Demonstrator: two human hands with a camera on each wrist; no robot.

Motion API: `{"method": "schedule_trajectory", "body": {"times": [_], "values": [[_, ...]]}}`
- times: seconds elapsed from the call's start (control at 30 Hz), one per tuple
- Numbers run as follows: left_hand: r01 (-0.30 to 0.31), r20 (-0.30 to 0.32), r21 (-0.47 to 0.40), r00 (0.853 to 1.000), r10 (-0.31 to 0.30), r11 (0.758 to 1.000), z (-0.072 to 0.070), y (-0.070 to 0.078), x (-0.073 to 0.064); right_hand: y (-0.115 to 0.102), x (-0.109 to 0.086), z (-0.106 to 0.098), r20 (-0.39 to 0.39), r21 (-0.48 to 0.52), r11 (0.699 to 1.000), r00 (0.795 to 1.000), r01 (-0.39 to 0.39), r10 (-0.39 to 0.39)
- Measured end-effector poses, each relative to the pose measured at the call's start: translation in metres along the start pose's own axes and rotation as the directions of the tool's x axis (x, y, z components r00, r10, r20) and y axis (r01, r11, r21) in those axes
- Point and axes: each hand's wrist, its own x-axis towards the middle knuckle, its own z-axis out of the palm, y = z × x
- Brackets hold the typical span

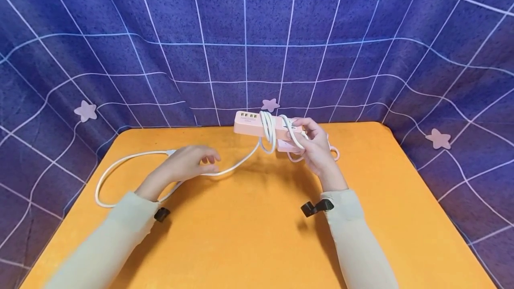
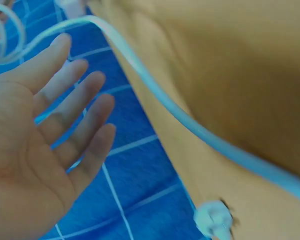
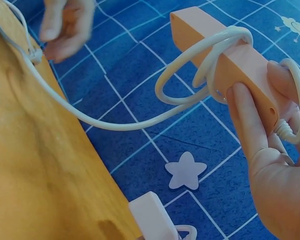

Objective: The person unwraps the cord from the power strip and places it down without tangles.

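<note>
My right hand (image 1: 319,150) grips one end of a pink power strip (image 1: 250,124), held up over the table, its USB ports facing up at the far end. A white cord (image 3: 210,50) loops around the strip's middle, and another loop passes over the gripped end. From there the cord runs left in a slack line to its plug (image 2: 212,218), which lies on the table. My left hand (image 1: 188,163) hovers beside this slack cord, nothing in its grasp. In the left wrist view its fingers (image 2: 87,92) are spread and slightly bent, and the cord passes by the fingertips.
Behind the held strip, a pale pink block (image 3: 152,215) with its own coiled cord sits toward the table's back edge. The orange table (image 1: 249,235) is bordered by a blue gridded curtain (image 1: 225,57) with stars. A cord loop (image 1: 100,182) lies at the left.
</note>
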Motion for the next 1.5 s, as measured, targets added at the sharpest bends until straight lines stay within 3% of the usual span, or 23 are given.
{"method": "schedule_trajectory", "body": {"times": [0.2,0.43,0.67,1.1,1.5], "values": [[0.009,-0.139,-0.080,0.990,-0.020,0.997,0.005,0.022,0.014,0.001,-0.001,-0.001,0.013,0.003,1.000,1.000,0.000,0.000],[0.035,-0.188,-0.156,0.980,-0.064,0.987,0.026,0.036,0.029,0.000,-0.002,-0.001,0.035,0.010,1.000,0.999,0.007,-0.008],[0.088,-0.164,-0.206,0.979,-0.123,0.975,0.042,0.043,0.039,0.000,-0.001,0.001,0.050,-0.003,1.000,0.999,0.007,-0.007],[0.124,-0.088,-0.259,0.985,-0.151,0.958,0.057,0.036,0.044,-0.001,0.000,0.000,0.062,0.012,1.000,0.998,-0.002,0.001],[0.179,-0.098,-0.465,0.963,-0.251,0.867,0.057,0.017,0.047,0.000,0.000,-0.002,0.072,-0.012,1.000,0.997,-0.007,0.008]]}}
